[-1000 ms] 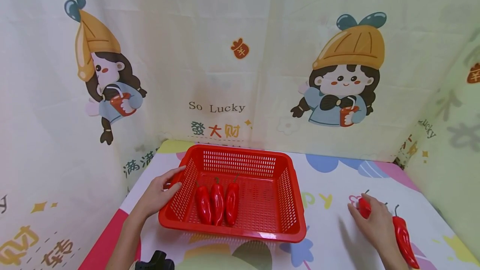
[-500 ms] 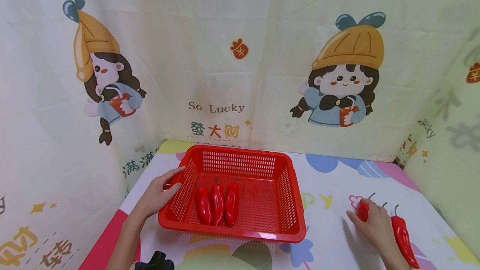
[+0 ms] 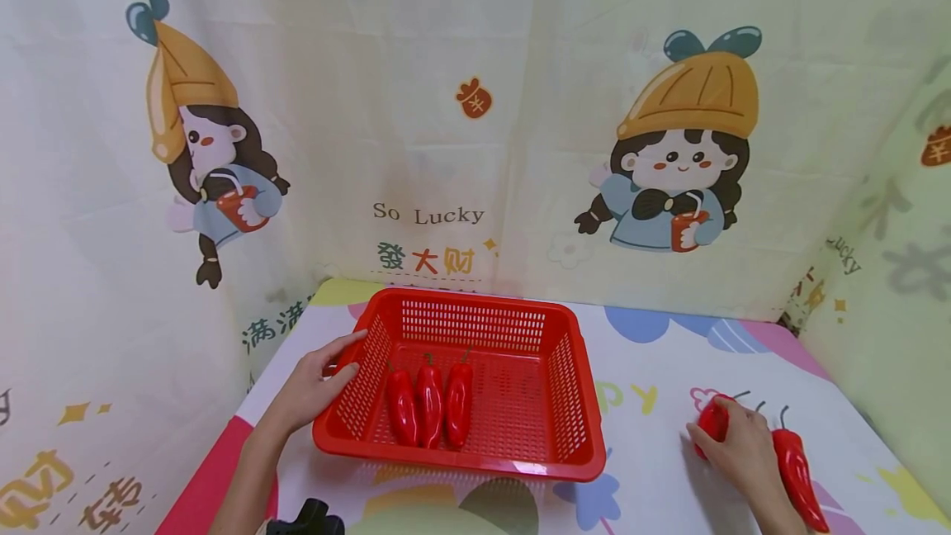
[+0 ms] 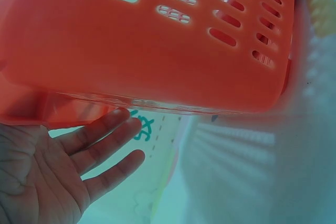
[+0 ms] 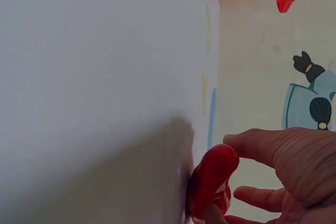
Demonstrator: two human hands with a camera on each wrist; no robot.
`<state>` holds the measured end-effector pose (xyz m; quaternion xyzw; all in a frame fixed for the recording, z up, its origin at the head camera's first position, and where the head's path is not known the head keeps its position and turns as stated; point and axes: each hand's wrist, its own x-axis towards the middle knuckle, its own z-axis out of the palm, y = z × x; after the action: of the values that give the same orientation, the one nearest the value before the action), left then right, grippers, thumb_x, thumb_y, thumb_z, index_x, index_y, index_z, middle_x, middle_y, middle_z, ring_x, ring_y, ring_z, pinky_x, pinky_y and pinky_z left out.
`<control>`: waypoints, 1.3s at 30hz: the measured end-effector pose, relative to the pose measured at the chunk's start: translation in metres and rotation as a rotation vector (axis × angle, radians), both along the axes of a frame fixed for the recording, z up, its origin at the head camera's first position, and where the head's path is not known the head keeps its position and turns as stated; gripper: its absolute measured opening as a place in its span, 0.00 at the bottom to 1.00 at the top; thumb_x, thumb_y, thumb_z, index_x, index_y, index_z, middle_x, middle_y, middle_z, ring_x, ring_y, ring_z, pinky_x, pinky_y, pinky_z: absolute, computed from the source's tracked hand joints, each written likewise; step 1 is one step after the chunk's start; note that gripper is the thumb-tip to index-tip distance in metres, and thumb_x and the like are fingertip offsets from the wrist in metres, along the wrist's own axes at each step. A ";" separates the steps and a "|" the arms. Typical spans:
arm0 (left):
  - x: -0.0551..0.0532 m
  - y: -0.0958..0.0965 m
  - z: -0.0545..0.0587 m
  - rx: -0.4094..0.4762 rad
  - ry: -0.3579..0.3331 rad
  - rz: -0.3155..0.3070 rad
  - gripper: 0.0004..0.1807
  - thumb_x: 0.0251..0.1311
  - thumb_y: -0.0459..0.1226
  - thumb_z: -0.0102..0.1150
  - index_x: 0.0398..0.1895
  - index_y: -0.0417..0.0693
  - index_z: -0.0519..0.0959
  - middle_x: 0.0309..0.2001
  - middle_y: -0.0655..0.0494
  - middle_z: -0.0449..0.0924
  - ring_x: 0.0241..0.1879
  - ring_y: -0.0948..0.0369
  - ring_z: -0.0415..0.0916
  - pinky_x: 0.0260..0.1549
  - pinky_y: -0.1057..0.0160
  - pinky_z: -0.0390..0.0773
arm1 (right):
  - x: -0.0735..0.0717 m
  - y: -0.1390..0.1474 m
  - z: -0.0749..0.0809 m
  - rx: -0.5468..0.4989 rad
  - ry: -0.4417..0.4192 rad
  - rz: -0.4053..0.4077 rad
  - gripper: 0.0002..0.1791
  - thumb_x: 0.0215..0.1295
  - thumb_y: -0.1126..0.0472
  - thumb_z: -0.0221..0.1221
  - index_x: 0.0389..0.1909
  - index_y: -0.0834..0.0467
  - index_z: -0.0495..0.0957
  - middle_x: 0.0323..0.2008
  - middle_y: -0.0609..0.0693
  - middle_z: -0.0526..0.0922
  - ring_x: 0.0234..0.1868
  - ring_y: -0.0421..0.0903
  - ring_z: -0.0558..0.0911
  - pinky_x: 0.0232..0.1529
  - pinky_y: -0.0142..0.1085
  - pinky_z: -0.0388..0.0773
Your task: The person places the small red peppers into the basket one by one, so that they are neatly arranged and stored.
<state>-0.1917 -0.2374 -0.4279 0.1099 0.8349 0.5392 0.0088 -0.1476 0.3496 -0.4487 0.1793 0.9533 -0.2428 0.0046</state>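
Note:
My left hand [image 3: 315,382] rests at the left rim of a red plastic basket [image 3: 513,462]; in the left wrist view its fingers [image 4: 116,174] extend straight beneath the rim. Three shiny red chili peppers [image 3: 429,404] lie side by side in the basket's left half. To the right, my right hand [image 3: 745,444] holds another red chili pepper [image 3: 711,422] between thumb and fingers, low over the table. The right wrist view shows the thumb against this pepper [image 5: 212,174]. A further chili pepper [image 3: 797,469] lies right of the hand, and a stem [image 3: 760,406] shows behind the hand, its pepper hidden.
A printed cloth covers the table [image 3: 646,452]. Cartoon-patterned curtains [image 3: 535,147] stand behind and at both sides. Part of a black device [image 3: 306,518] shows at the bottom edge, near the left forearm.
The chili pepper in my right hand has turned and shifted slightly left, so more of it shows and its stem points further right. My left hand and the basket stay in place.

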 end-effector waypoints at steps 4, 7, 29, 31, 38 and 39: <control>-0.001 0.000 0.000 0.000 0.001 -0.004 0.33 0.69 0.34 0.60 0.76 0.46 0.66 0.63 0.33 0.75 0.43 0.52 0.83 0.32 0.58 0.88 | -0.001 0.001 -0.001 -0.006 -0.003 0.016 0.48 0.56 0.54 0.72 0.68 0.75 0.57 0.59 0.79 0.64 0.60 0.76 0.61 0.43 0.61 0.85; -0.001 0.000 -0.001 -0.001 -0.002 0.001 0.33 0.68 0.34 0.61 0.76 0.47 0.66 0.63 0.34 0.75 0.43 0.52 0.83 0.32 0.58 0.88 | -0.003 0.001 -0.003 -0.009 -0.004 0.045 0.48 0.58 0.54 0.71 0.68 0.75 0.56 0.57 0.79 0.66 0.58 0.76 0.64 0.43 0.59 0.85; -0.003 -0.001 -0.004 -0.009 -0.002 0.010 0.33 0.68 0.34 0.61 0.76 0.49 0.67 0.63 0.36 0.75 0.44 0.51 0.83 0.34 0.58 0.88 | -0.004 -0.004 -0.007 -0.106 0.007 -0.045 0.44 0.59 0.56 0.68 0.70 0.72 0.59 0.56 0.77 0.72 0.50 0.69 0.77 0.36 0.48 0.88; -0.003 0.000 -0.005 -0.012 -0.013 0.016 0.32 0.68 0.33 0.60 0.76 0.50 0.67 0.63 0.36 0.75 0.44 0.50 0.83 0.34 0.58 0.88 | -0.004 -0.004 -0.007 -0.110 0.014 -0.047 0.45 0.57 0.56 0.69 0.70 0.71 0.60 0.56 0.77 0.73 0.49 0.68 0.78 0.34 0.46 0.88; -0.001 0.000 -0.003 -0.001 -0.006 0.010 0.33 0.68 0.34 0.61 0.76 0.49 0.66 0.64 0.35 0.74 0.45 0.51 0.83 0.34 0.57 0.88 | -0.002 -0.012 -0.003 -0.114 0.056 -0.031 0.44 0.59 0.56 0.69 0.71 0.69 0.59 0.56 0.77 0.73 0.49 0.68 0.79 0.35 0.49 0.88; -0.001 0.000 -0.003 0.003 -0.006 0.011 0.33 0.68 0.35 0.62 0.76 0.49 0.66 0.64 0.35 0.74 0.45 0.51 0.83 0.34 0.58 0.88 | -0.002 -0.013 -0.002 -0.113 0.066 -0.025 0.44 0.59 0.56 0.69 0.71 0.69 0.59 0.56 0.77 0.73 0.49 0.69 0.79 0.36 0.49 0.88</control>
<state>-0.1922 -0.2376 -0.4306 0.1037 0.8348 0.5407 0.0085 -0.1494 0.3369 -0.4510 0.1828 0.9355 -0.3019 -0.0198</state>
